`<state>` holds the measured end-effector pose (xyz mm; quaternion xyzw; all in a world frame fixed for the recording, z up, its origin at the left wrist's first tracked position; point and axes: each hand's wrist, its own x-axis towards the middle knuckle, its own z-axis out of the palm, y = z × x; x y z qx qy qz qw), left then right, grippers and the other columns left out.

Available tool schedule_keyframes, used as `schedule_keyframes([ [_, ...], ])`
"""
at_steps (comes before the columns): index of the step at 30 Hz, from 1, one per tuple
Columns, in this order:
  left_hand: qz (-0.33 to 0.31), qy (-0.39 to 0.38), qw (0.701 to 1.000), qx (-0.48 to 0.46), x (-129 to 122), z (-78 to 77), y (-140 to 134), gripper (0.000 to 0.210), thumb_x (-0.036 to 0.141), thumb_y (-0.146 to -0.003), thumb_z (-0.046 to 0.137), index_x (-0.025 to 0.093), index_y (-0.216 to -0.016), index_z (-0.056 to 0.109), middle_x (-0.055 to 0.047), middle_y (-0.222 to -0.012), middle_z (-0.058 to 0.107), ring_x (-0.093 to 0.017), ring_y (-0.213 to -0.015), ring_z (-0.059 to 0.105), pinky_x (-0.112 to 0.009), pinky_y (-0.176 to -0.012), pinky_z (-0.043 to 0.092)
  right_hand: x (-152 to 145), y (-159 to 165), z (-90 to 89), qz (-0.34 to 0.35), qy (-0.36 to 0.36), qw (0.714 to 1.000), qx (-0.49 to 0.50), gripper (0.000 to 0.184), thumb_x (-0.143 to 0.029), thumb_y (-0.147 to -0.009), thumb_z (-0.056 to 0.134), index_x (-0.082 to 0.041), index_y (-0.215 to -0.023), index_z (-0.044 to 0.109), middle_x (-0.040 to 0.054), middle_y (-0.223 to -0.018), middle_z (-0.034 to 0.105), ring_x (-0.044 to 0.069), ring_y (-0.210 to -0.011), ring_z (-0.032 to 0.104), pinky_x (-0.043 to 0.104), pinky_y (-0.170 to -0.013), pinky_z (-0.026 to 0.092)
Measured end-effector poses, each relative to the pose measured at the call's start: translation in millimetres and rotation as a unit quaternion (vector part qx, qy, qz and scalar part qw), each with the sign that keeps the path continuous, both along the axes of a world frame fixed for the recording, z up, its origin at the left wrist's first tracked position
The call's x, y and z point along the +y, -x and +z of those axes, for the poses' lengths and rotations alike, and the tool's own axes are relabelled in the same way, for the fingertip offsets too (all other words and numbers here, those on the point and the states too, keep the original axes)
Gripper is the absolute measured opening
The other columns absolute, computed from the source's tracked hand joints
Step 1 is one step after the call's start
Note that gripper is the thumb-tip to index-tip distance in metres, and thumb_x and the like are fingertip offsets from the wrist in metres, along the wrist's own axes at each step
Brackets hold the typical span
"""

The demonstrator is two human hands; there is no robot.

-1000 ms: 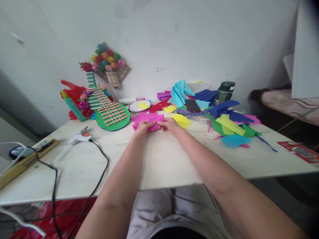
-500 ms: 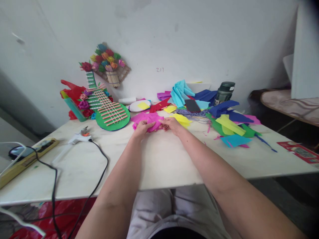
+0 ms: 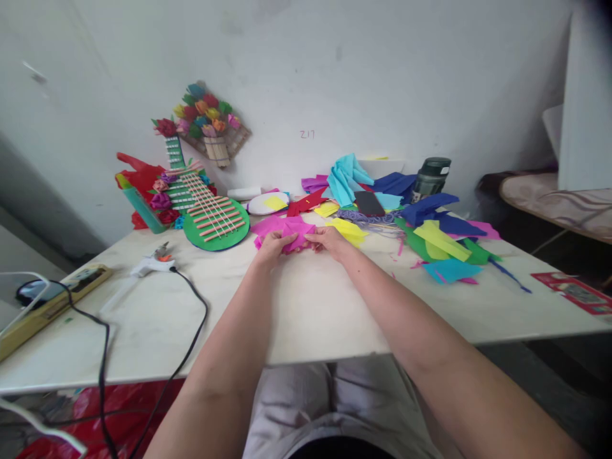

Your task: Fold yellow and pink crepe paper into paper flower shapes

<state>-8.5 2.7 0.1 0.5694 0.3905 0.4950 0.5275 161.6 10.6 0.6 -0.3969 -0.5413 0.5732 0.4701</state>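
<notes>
Between my hands is a sheet of pink crepe paper (image 3: pixel 292 227), creased and partly folded, held just above the table (image 3: pixel 325 312). My left hand (image 3: pixel 274 247) pinches its near left part, thumb on top. At the right edge of the paper, the fingers and thumb of my right hand (image 3: pixel 327 241) are closed on it. More pink paper lies behind and to the left. Yellow paper (image 3: pixel 351 231) lies just beyond my right hand. The fingers under the paper are mostly hidden.
Left of my hands lies a green paper guitar (image 3: pixel 215 223). A glue gun (image 3: pixel 155 264) with a black cord and a power strip (image 3: pixel 86 280) are farther left. Coloured paper scraps (image 3: pixel 440 242), a phone (image 3: pixel 370 203) and a dark green bottle (image 3: pixel 431 178) are on the right.
The pink paper's upper surface has shifted slightly, with its folds lying a little differently. Both hands stay in nearly the same place, still gripping it.
</notes>
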Motion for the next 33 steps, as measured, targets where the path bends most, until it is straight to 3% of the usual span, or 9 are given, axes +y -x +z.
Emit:
schedule_keyframes([
  [9,-0.012,-0.002,1.000,-0.004,-2.4,3.7,-1.8,0.026,0.037,-0.061,0.070,0.012,-0.066,0.064,-0.007,-0.061,0.064,-0.014,-0.052,0.055,-0.025,-0.047,0.034,1.2,2.1,-2.0,-0.012,-0.008,1.000,-0.021,0.019,-0.022,-0.064,0.072,-0.011,-0.057,0.059,0.0035,-0.052,0.064,0.007,-0.039,0.049,0.018,-0.040,0.040],
  [16,0.011,-0.002,1.000,-0.016,-0.7,1.4,-0.4,0.026,0.034,-0.060,0.072,0.012,-0.071,0.065,-0.003,-0.060,0.063,-0.013,-0.050,0.054,-0.025,-0.049,0.039,2.3,-4.3,-1.0,0.036,0.017,0.999,0.025,0.029,-0.040,-0.068,0.069,-0.013,-0.074,0.061,0.0041,-0.061,0.065,0.010,-0.048,0.057,0.020,-0.040,0.044],
  [25,-0.020,0.037,0.998,0.037,-6.6,1.7,-3.4,0.024,0.029,-0.054,0.078,0.013,-0.063,0.062,-0.002,-0.059,0.062,-0.012,-0.051,0.055,-0.026,-0.050,0.045,-1.0,-5.0,2.4,0.028,-0.018,0.998,-0.048,0.033,-0.028,-0.046,0.081,-0.012,-0.062,0.057,-0.0049,-0.052,0.054,0.006,-0.042,0.048,0.018,-0.039,0.042],
  [33,-0.023,0.074,0.996,-0.034,-4.2,5.8,-2.6,0.038,0.047,-0.073,0.061,0.012,-0.087,0.064,-0.011,-0.082,0.066,-0.019,-0.070,0.061,-0.035,-0.062,0.052,-2.1,-2.3,3.7,-0.003,-0.010,0.999,-0.050,0.029,-0.024,-0.047,0.081,-0.012,-0.058,0.058,-0.0035,-0.047,0.056,0.006,-0.036,0.047,0.018,-0.037,0.040],
])
